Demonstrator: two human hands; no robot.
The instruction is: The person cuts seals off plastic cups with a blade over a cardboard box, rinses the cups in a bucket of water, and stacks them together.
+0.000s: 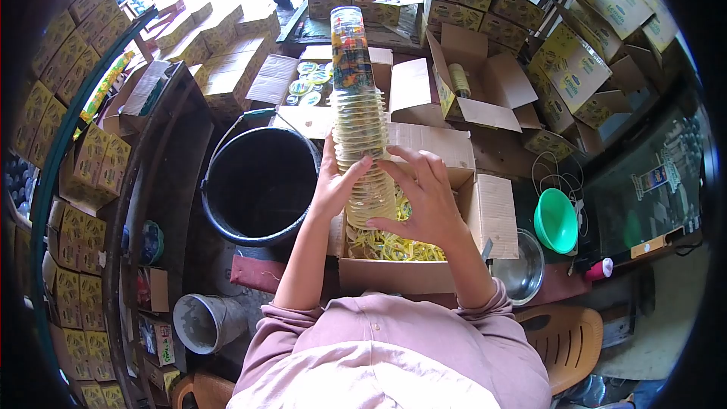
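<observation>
A tall stack of nested clear plastic cups (359,127) stands up in front of me, leaning slightly left. Its upper part carries a dark print with orange and green. My left hand (332,185) is closed around the left side of the stack, thumb across its front. On the right side, my right hand (430,198) grips the lower cups between its thumb and fingers. Beneath the stack is an open cardboard box (394,276) with yellow shredded strips (401,247) inside. The fingers behind the stack are hidden.
A black bucket (261,185) stands left of the box, a grey pail (206,323) below it. To the right are a metal bowl (522,269) and a green bowl (556,220). Farther off, an open carton (485,79) holds another cup stack. Printed cartons (235,53) are piled around.
</observation>
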